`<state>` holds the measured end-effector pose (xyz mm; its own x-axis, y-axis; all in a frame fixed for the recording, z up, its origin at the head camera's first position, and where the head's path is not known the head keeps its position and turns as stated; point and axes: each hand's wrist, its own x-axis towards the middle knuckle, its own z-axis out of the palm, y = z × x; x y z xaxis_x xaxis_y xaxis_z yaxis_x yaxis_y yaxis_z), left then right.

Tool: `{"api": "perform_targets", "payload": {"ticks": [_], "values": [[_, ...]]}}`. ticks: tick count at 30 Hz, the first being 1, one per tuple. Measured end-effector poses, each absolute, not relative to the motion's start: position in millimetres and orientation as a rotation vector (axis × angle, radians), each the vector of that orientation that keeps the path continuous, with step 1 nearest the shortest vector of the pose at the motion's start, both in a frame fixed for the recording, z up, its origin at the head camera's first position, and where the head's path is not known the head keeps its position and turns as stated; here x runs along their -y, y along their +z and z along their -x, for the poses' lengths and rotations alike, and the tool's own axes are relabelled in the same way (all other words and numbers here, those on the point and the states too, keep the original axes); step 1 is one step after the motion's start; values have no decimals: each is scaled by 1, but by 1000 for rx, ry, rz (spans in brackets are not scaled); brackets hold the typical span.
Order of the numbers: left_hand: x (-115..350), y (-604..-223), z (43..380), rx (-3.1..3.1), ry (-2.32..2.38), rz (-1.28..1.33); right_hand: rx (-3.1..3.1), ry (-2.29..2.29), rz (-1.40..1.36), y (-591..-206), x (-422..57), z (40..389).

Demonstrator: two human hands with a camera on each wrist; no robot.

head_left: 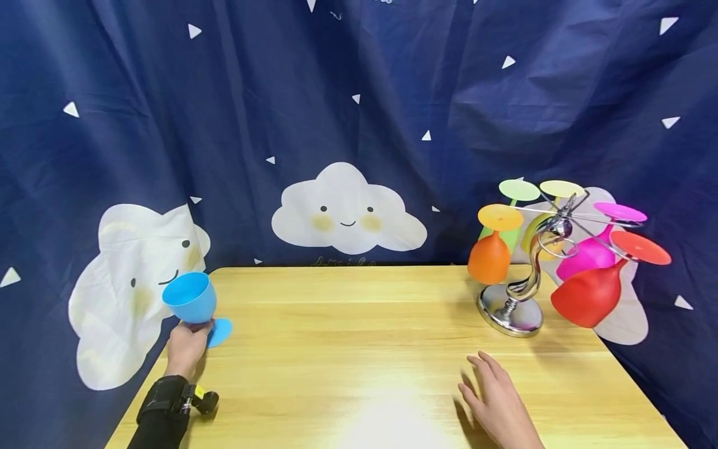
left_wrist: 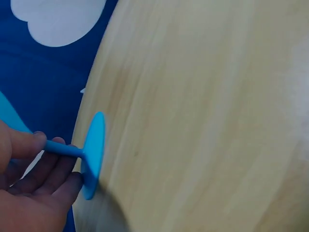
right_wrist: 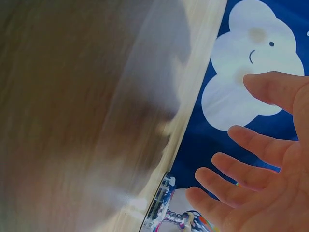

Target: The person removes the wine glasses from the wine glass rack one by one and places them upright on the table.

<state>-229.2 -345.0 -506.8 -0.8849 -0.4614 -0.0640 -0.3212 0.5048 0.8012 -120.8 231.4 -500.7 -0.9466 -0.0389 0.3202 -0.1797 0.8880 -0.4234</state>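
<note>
In the head view my left hand (head_left: 187, 346) grips a blue plastic goblet (head_left: 193, 299) by its stem at the table's left edge. The goblet leans, its bowl up and to the left and its round foot toward the table. Seen from the left wrist, the thumb and fingers (left_wrist: 53, 179) pinch the thin stem beside the disc-shaped foot (left_wrist: 94, 154). My right hand (head_left: 496, 399) is held over the right front of the table with spread, relaxed fingers and holds nothing. Nearest to it stands a chrome goblet rack (head_left: 510, 308).
Several goblets hang upside down on the rack, among them an orange one (head_left: 489, 255), a red one (head_left: 589, 296) and a magenta one (head_left: 586, 257). The light wooden table (head_left: 348, 337) reaches back to a dark blue curtain (head_left: 359, 125) with white clouds.
</note>
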Motion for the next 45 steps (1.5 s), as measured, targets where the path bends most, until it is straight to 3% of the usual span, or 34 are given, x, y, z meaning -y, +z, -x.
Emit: {"api": "perform_targets", "payload": {"ticks": [13, 29, 35, 45], "values": [[348, -496, 218, 2596, -1456, -633, 2632, 622, -221, -496, -236, 127], [277, -474, 174, 2717, -1051, -684, 2443, 615, -369, -442, -223, 157], [235, -469, 166, 2882, -790, -452, 2334, 584, -450, -402, -225, 174], [185, -463, 161, 2911, -775, 10, 2234, 401, -460, -346, -231, 208]]}}
